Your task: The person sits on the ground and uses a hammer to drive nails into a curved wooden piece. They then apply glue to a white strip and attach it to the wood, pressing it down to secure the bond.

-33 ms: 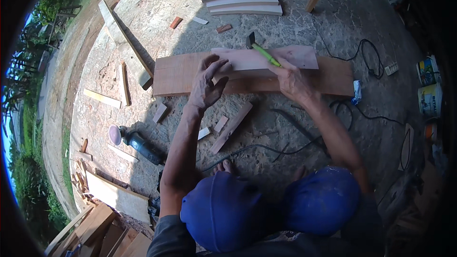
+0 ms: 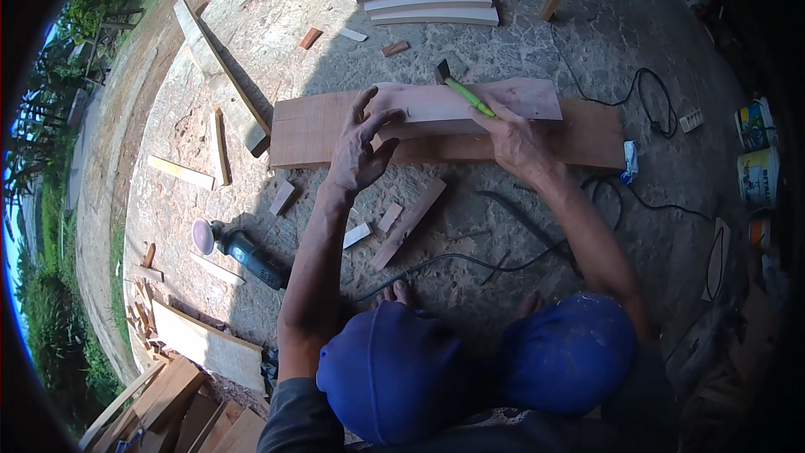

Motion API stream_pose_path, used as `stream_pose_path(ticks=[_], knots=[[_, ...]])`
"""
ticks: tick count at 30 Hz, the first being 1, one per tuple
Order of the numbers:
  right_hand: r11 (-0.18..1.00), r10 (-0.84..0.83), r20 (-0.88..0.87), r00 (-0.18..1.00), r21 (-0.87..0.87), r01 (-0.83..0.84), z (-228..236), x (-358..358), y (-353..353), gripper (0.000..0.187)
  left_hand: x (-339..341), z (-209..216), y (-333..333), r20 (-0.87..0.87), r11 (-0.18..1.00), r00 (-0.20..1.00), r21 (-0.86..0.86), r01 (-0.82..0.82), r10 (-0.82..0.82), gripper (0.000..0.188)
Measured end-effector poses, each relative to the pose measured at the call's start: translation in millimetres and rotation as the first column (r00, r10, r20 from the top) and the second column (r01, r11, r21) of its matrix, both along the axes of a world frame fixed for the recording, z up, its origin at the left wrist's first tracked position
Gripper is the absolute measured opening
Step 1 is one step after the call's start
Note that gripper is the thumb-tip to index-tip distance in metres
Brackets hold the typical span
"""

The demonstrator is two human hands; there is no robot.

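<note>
A pale, curved piece of wood (image 2: 524, 99) lies on a wide brown plank (image 2: 306, 130) on the ground in front of me. My right hand (image 2: 518, 147) is closed around the green handle of a hammer (image 2: 467, 96), over the right part of the curved piece. The hammer's dark head points up and to the left, above the wood. My left hand (image 2: 362, 151) is at the curved piece's left end, thumb and fingers apart, with nothing visible in it. Close to its fingertips, a small dark mark, possibly a nail, shows on the wood.
Several curved boards (image 2: 432, 2) lie stacked at the far side. A power tool with a round pad (image 2: 251, 260) rests at the left, near wood offcuts (image 2: 408, 224). Black cable (image 2: 457, 258) crosses the ground by my feet. Buckets (image 2: 757, 176) stand at the right.
My left hand has shifted slightly left and its fingers have spread, uncovering the dark mark on the wood. The right hand and hammer have barely moved.
</note>
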State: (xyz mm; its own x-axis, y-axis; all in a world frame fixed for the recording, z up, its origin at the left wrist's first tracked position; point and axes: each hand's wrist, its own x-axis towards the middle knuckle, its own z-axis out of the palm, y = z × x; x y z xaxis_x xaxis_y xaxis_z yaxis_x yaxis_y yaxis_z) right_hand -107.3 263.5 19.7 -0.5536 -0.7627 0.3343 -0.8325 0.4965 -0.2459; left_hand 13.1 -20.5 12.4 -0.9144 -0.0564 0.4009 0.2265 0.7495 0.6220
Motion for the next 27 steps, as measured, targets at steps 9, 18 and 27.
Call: stream_pose_path(ticks=[9,18,27], knots=[[0.997,-0.077,0.197,0.977,-0.006,0.080,1,13,-5,0.052,-7,7,-43,0.257,0.984,0.956,-0.068,0.167,-0.145,0.039],[0.996,-0.081,0.178,0.981,-0.018,0.086,1,16,-5,0.049,-28,20,-62,0.382,0.940,0.897,-0.162,0.300,-0.220,0.080],[0.995,-0.086,0.175,0.981,-0.025,0.092,2,17,-5,0.051,-33,14,-66,0.330,0.905,0.914,-0.270,0.329,-0.234,0.083]])
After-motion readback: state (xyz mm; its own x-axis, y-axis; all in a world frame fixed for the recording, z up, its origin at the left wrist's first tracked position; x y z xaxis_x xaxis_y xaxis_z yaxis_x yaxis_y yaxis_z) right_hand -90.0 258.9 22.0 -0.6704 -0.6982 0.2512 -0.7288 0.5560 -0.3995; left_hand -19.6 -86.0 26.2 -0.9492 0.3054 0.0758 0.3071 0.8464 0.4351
